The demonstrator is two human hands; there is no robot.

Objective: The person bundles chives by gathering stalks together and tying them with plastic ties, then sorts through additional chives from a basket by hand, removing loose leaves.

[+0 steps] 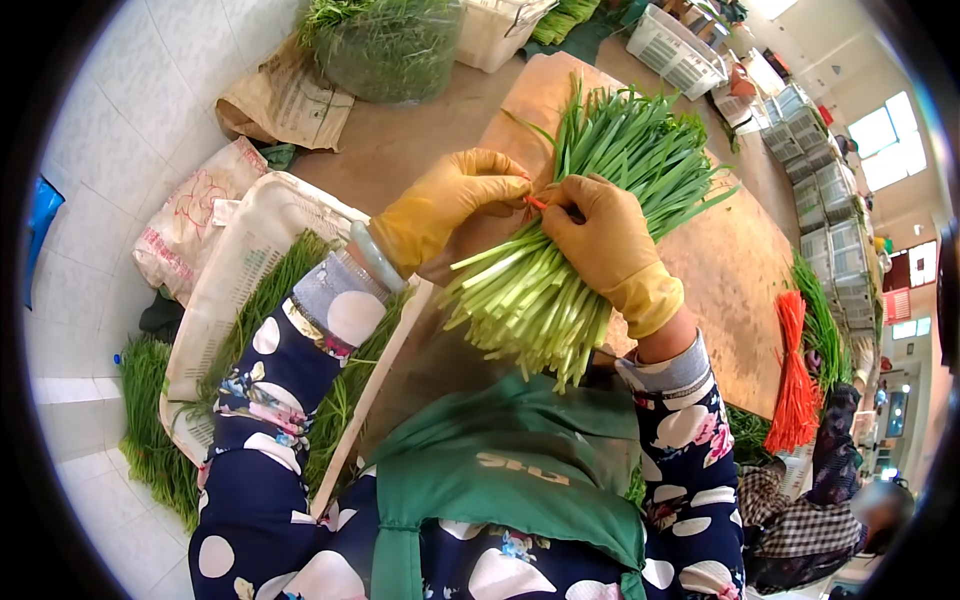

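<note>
A thick bunch of garlic chives [640, 150] lies across a wooden board, its pale cut stalk ends pointing towards my green apron. A thin red tie [535, 202] runs between my hands at the bunch's near left side. My left hand [450, 205], in a yellow rubber glove, is closed with thumb and fingertips pinching one end of the tie. Over the stalks rests my right hand [610, 245], gloved alike, its thumb and curled fingers closed on the tie's other part. How far the tie goes round the bunch is hidden.
The wooden board [730, 290] carries a bundle of red ties [792, 375] at its right edge. A white crate [215, 290] with loose greens stands left. Bagged greens [385, 50] lie behind. Another person [800, 520] sits at lower right.
</note>
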